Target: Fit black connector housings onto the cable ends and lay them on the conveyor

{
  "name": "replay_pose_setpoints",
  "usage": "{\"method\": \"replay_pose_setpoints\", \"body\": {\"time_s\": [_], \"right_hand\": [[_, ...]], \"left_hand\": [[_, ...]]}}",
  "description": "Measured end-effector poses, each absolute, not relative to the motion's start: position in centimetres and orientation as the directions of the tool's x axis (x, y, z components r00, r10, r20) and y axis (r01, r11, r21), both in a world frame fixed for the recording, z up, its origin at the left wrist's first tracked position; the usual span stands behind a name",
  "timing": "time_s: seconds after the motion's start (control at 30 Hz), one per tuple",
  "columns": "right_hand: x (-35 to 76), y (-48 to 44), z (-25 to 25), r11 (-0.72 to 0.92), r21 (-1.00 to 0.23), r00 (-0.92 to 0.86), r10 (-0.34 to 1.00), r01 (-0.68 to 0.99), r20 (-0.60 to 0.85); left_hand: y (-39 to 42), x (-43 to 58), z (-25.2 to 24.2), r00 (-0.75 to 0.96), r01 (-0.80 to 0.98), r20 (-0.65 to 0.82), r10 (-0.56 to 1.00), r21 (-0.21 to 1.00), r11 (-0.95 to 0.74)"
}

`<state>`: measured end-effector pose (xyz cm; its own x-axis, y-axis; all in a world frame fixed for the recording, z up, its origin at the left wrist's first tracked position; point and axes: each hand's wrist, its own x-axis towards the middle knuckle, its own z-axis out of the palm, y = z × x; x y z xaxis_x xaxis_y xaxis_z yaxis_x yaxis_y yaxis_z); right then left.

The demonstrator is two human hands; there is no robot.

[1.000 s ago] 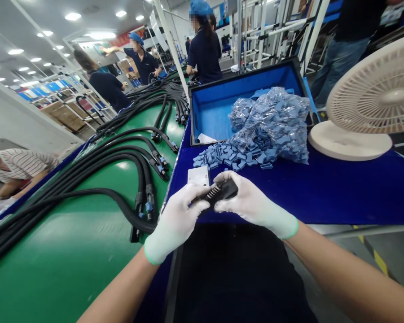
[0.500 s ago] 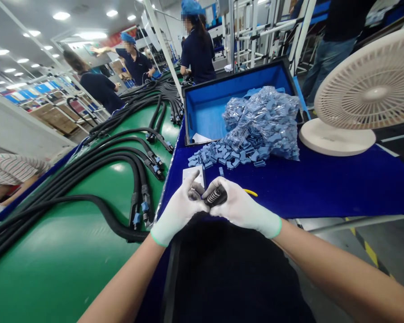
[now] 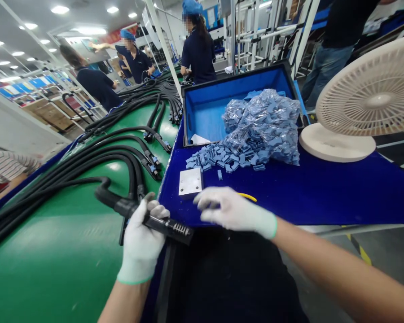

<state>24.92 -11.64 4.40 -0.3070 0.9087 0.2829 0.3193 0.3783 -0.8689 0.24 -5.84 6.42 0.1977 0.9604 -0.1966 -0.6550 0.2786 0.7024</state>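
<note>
My gloved left hand (image 3: 142, 242) is wrapped round the black end piece of a black hose (image 3: 123, 206). A metal spring (image 3: 181, 229) shows in that end, which points right over the table's front edge. My gloved right hand (image 3: 224, 206) hovers over the blue table with its fingers loosely bent and apart, slightly blurred, and nothing shows in them. Just beyond its fingertips lies a metal block (image 3: 190, 181) with small holes. A yellow strip (image 3: 247, 196) lies partly behind the right hand. Loose blue plastic clips (image 3: 234, 157) are heaped farther back.
A plastic bag of blue clips (image 3: 264, 121) leans out of a blue crate (image 3: 205, 116). A fan (image 3: 373, 94) stands on the right. Several black hoses (image 3: 87, 154) lie on the green conveyor (image 3: 63, 242) at left. People stand farther back, and a striped sleeve (image 3: 6, 163) shows at far left.
My hands were together around the spring end over the table. Now my left hand has drawn the hose end left and down, and my right hand has let go, uncovering the metal block.
</note>
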Motion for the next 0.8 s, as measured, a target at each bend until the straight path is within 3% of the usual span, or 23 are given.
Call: {"method": "replay_pose_setpoints", "body": {"time_s": [0.03, 0.1, 0.13, 0.2, 0.33, 0.43, 0.67, 0.8], "right_hand": [[26.5, -10.1, 4.5, 0.438, -0.706, -0.274, 0.899, 0.557, 0.341], [29.2, -7.0, 4.2, 0.381, -0.307, -0.305, 0.914, 0.872, 0.268], [30.2, -5.6, 3.9, 0.354, -0.167, -0.318, 0.925, 0.920, 0.208], [31.1, -3.6, 3.2, 0.333, -0.055, -0.323, 0.936, 0.941, 0.137], [30.5, -2.4, 1.9, 0.320, -0.074, -0.301, 0.934, 0.945, 0.191], [30.3, -2.7, 1.5, 0.309, -0.145, -0.264, 0.928, 0.940, 0.264], [31.7, -3.0, 1.2, 0.106, -0.456, 0.033, 0.957, 0.884, 0.288], [30.5, -3.0, 2.9, 0.254, -0.734, -0.071, 0.960, 0.630, 0.271]], "left_hand": [[-5.0, 0.1, 6.9, 0.213, -0.632, -0.141, 0.967, 0.735, 0.246], [-3.5, 0.3, 8.0, 0.228, -0.513, -0.037, 0.973, 0.845, 0.153], [-2.7, 0.7, 8.6, 0.229, -0.442, 0.007, 0.973, 0.892, 0.097], [-1.3, 1.9, 9.4, 0.232, -0.332, 0.108, 0.967, 0.943, -0.026], [2.1, 4.9, 10.2, 0.259, -0.218, 0.302, 0.918, 0.944, -0.249], [4.3, 6.5, 9.8, 0.262, -0.123, 0.356, 0.897, 0.934, -0.335], [5.4, 7.6, 7.7, 0.223, 0.040, 0.321, 0.920, 0.940, -0.338], [5.2, 7.9, 7.5, 0.137, 0.099, 0.321, 0.937, 0.937, -0.335]]}}
